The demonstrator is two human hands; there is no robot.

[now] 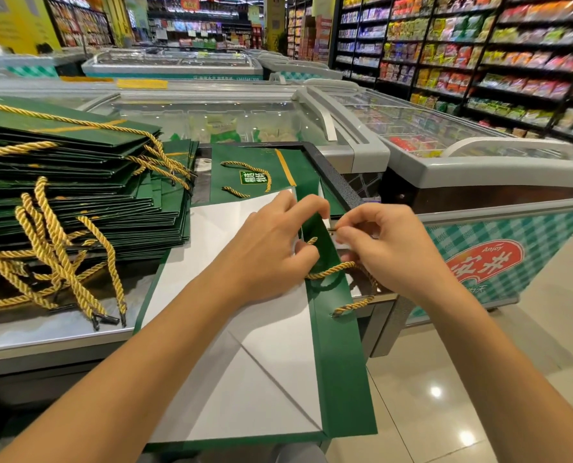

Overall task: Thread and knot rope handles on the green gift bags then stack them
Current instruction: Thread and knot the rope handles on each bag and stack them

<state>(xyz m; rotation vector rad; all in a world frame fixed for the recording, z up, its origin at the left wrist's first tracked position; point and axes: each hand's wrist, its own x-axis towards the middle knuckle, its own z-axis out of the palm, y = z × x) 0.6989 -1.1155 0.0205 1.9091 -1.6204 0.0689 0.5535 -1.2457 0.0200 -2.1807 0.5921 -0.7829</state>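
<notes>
A flat green gift bag (337, 355) lies opened in front of me, its white inside (255, 379) facing up and its green top flap along the right. My left hand (271, 248) grips the upper end of that flap. My right hand (388, 248) pinches the dark tip of a gold rope (332, 270) beside the flap. The rope curves across the flap and its other end passes through a lower hole (352, 307). A finished bag (261, 172) with a gold handle lies farther back.
A tall stack of green bags (78, 182) with gold handles fills the left of the steel surface (44, 332). Loose gold ropes (54, 262) trail off it. Glass-topped freezers (412, 135) stand behind and to the right. Shelves line the aisle at right.
</notes>
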